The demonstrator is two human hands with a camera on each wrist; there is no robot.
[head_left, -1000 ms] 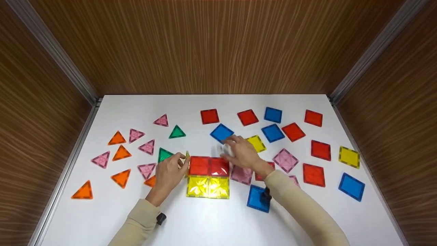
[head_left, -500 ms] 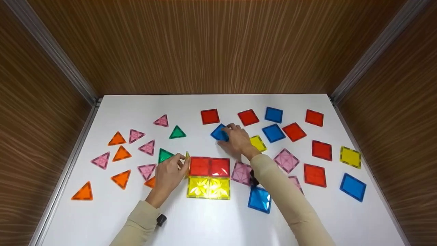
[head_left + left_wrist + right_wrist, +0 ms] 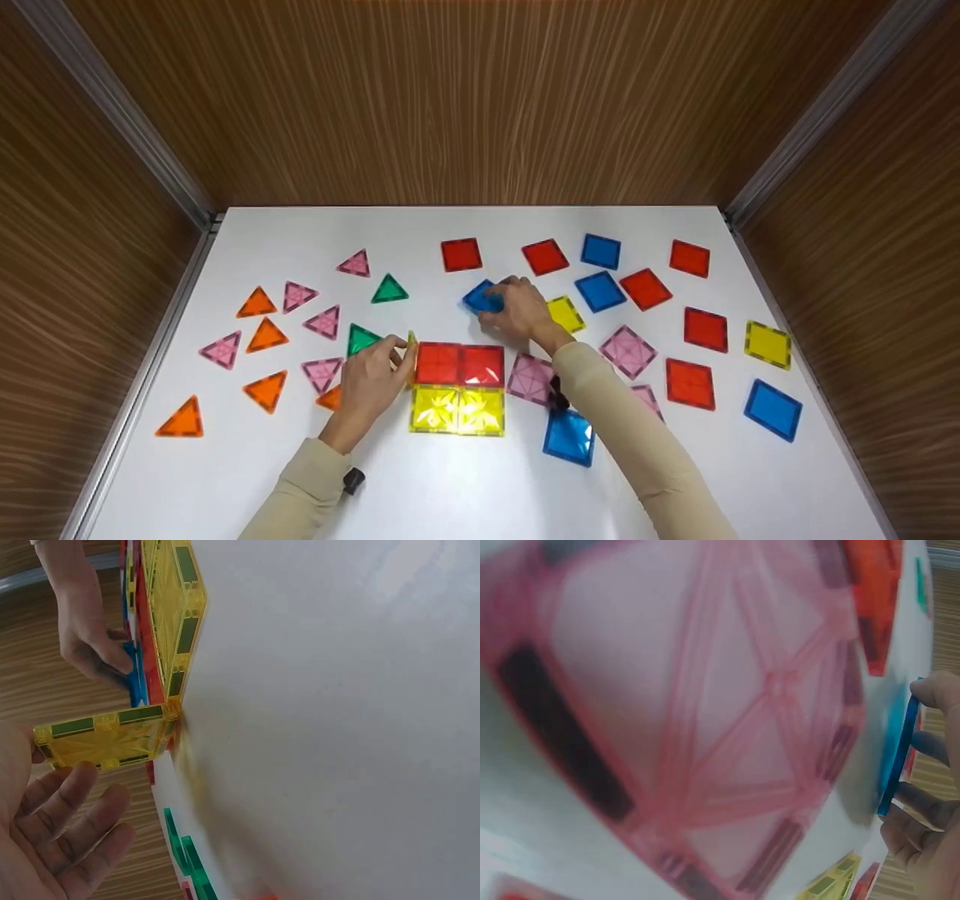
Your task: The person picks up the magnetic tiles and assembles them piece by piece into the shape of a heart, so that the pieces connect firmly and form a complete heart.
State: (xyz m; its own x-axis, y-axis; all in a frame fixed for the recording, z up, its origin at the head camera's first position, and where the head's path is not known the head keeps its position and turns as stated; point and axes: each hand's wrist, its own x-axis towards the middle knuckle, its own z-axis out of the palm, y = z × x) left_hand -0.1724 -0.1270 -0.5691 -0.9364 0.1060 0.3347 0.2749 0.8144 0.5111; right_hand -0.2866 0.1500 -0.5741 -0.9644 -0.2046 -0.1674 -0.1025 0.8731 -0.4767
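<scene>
My left hand (image 3: 375, 375) pinches a yellow square magnetic tile (image 3: 105, 739) that stands on edge, seen nearly edge-on in the head view. It adjoins the left side of a two-by-two block made of red tiles (image 3: 438, 365) at the back and yellow tiles (image 3: 435, 410) at the front. Behind the block, my right hand (image 3: 521, 307) grips a blue square magnetic tile (image 3: 480, 297) by its edges. In the right wrist view, this blue tile (image 3: 900, 754) shows edge-on between thumb and fingers, with a bluish shadow beside it.
Orange (image 3: 266, 335), pink (image 3: 324, 322) and green (image 3: 390, 289) triangle tiles lie scattered at the left. Several red (image 3: 705, 329), blue (image 3: 772, 409), yellow (image 3: 767, 344) and pink (image 3: 628, 352) squares spread over the right. Wood-grain panels (image 3: 480, 105) enclose the white table.
My right hand has moved from behind the red tiles back to the blue tile and taken hold of it; the tile has now shifted slightly. My left hand stays at the yellow tile.
</scene>
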